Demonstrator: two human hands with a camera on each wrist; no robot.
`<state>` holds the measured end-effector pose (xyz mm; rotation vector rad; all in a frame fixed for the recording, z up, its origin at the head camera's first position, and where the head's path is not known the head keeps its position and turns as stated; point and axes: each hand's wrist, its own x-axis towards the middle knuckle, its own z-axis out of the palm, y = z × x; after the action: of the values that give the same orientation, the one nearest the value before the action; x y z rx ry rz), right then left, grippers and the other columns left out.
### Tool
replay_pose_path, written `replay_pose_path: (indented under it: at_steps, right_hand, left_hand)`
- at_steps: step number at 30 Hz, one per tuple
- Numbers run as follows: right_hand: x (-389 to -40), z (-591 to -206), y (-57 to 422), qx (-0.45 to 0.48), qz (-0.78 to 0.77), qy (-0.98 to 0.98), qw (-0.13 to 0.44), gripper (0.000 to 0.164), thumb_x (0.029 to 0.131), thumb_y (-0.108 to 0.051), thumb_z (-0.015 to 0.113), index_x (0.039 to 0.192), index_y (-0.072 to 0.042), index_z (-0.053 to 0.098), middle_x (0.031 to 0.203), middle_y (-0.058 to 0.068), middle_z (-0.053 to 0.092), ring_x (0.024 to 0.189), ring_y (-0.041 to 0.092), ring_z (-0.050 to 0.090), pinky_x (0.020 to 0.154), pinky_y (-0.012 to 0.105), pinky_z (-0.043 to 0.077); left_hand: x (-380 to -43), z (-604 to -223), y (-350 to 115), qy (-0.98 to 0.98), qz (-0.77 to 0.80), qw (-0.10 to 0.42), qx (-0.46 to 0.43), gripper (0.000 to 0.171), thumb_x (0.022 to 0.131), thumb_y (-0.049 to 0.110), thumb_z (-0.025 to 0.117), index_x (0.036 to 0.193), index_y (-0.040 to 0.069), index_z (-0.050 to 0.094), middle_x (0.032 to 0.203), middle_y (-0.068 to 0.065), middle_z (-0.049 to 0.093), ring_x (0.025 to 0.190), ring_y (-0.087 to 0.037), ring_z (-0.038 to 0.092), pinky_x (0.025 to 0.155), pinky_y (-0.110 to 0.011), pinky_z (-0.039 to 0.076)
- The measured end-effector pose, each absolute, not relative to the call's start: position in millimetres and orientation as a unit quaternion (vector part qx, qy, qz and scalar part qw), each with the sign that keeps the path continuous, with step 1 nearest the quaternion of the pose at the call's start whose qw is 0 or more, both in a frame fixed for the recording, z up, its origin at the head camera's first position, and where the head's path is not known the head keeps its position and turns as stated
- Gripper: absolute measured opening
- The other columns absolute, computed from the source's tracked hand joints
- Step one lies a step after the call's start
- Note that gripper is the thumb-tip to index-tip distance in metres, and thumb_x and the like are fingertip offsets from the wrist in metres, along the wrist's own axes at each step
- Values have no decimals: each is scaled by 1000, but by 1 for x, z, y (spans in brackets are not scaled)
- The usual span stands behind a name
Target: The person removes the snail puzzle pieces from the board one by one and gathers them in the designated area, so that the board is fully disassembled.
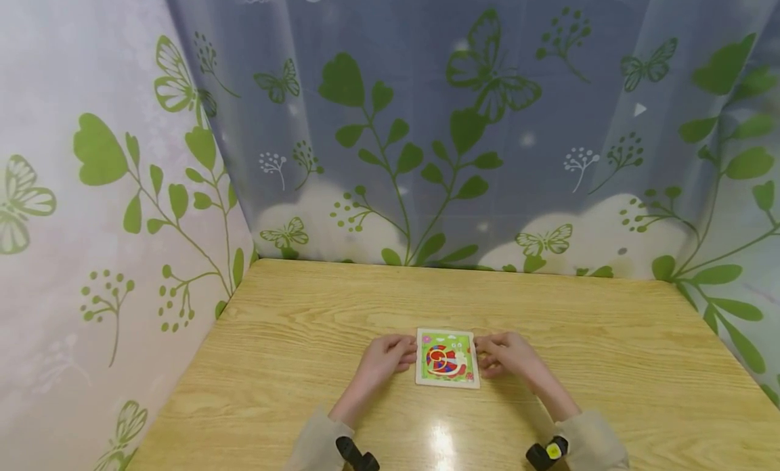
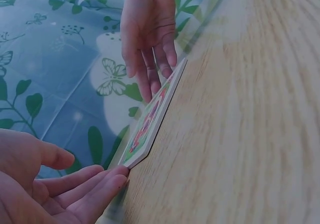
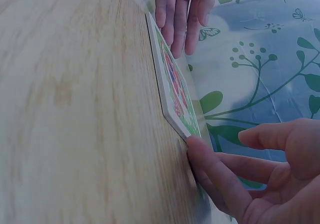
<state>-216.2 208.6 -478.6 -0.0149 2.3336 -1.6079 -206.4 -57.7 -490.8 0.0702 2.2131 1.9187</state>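
A square snail puzzle (image 1: 447, 358) with a pale border lies flat on the wooden table, its red and blue snail shell on a green ground. At its left edge is my left hand (image 1: 387, 355), fingertips touching the side, thumb apart from it in the left wrist view. My right hand (image 1: 508, 355) is at the opposite edge; in the right wrist view its fingertips (image 3: 197, 146) touch the board's side and the thumb stands off. Neither hand grips the board; the fingers look relaxed and fairly straight.
The wooden table (image 1: 305, 308) reaches back to a blue curtain (image 1: 414, 153) printed with green plants and butterflies. A pale printed curtain (image 1: 110, 241) hangs along the left side. Each wrist wears a black camera strap (image 1: 356, 454).
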Motion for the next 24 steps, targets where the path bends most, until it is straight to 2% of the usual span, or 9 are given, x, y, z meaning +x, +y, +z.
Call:
replay_pose_path:
  at_steps: [11, 24]
  right_hand:
    - [-210, -479, 207, -10, -554, 819, 149, 36, 104, -10, 51, 127, 16, 61, 111, 24, 70, 78, 18, 67, 66, 34, 63]
    - [-205, -476, 208, -19, -558, 814, 157, 34, 105, -11, 52, 122, 15, 65, 104, 18, 72, 75, 15, 64, 61, 34, 63]
  left_hand:
    - [-195, -491, -62, 757, 645, 107, 27, 35, 107, 18, 52, 127, -8, 64, 117, -19, 72, 102, -25, 72, 82, -33, 62]
    - [-189, -482, -64, 766, 632, 117, 28, 34, 105, 14, 54, 127, -10, 63, 115, -23, 71, 99, -29, 73, 80, -35, 63]
